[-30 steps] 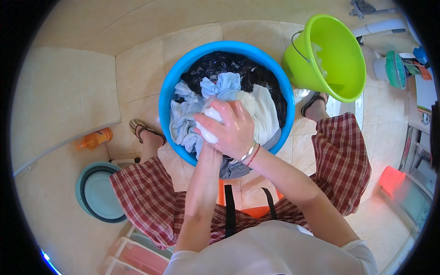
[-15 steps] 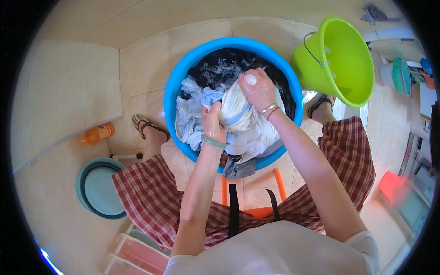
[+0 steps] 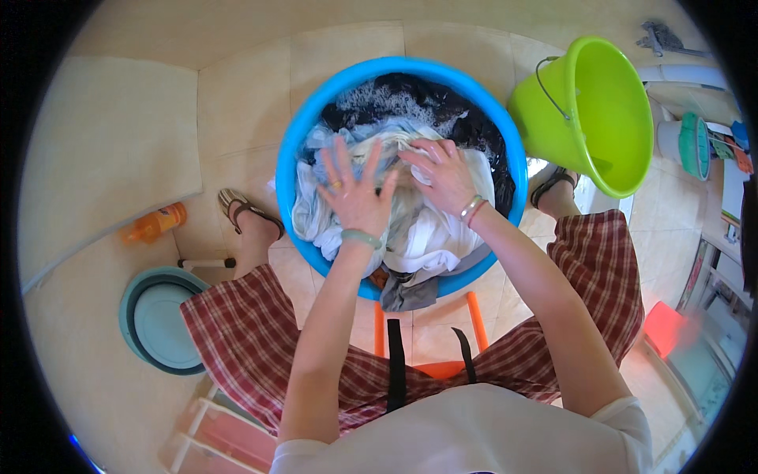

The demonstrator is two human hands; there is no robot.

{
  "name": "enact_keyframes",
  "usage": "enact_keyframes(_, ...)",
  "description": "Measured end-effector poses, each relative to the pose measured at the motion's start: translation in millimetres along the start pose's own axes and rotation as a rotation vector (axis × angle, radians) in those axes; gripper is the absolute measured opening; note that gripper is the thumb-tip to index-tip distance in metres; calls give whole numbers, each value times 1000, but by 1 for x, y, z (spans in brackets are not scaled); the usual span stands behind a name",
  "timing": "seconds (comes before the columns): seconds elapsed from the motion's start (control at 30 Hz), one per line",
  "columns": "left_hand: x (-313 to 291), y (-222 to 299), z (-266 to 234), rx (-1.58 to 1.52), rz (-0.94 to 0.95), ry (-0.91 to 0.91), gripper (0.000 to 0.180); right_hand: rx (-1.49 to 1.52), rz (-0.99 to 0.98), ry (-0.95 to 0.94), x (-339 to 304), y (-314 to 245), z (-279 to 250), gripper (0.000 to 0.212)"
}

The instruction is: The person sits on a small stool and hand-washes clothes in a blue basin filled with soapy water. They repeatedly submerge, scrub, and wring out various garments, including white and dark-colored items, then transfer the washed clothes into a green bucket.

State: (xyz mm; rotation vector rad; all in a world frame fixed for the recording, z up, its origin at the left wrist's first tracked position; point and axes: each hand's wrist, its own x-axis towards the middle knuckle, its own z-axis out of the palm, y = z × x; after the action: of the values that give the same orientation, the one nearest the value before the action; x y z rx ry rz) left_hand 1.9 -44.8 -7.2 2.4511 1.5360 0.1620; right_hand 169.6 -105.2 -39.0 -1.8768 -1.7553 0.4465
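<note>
We have our left hand (image 3: pixel 357 201), with a green bangle (image 3: pixel 362 238) at its wrist, over the pale laundry (image 3: pixel 430 237), its grip spread with the fingers fanned. Our right hand (image 3: pixel 448 183) is just beside it, fingers bent over a whitish bunch; we cannot tell whether its grip pinches anything. The laundry lies heaped in a round blue basin (image 3: pixel 403 65), nearer us than the sudsy dark garments (image 3: pixel 489 142). A grey cloth (image 3: pixel 409 294) hangs over the near rim, and a lime-green bucket (image 3: pixel 541 118) is just right of the basin.
</note>
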Motion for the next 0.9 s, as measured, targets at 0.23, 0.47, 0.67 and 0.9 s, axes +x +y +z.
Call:
enact_keyframes(0.23, 14, -20, 47, 187, 88, -419, 62, -201, 26, -198, 12, 17, 39, 55)
enact_keyframes(0.47, 28, -16, 64, 210, 22, -596, 58, 436, 501, -194, 12, 48, 94, 35)
enact_keyframes(0.67, 39, -27, 108, 515, -178, -712, 55, 463, 476, -519, 3, 75, 122, 33)
enact_keyframes(0.9, 32, -18, 80, 212, 37, -508, 51, 901, 743, -458, 0, 70, 108, 32)
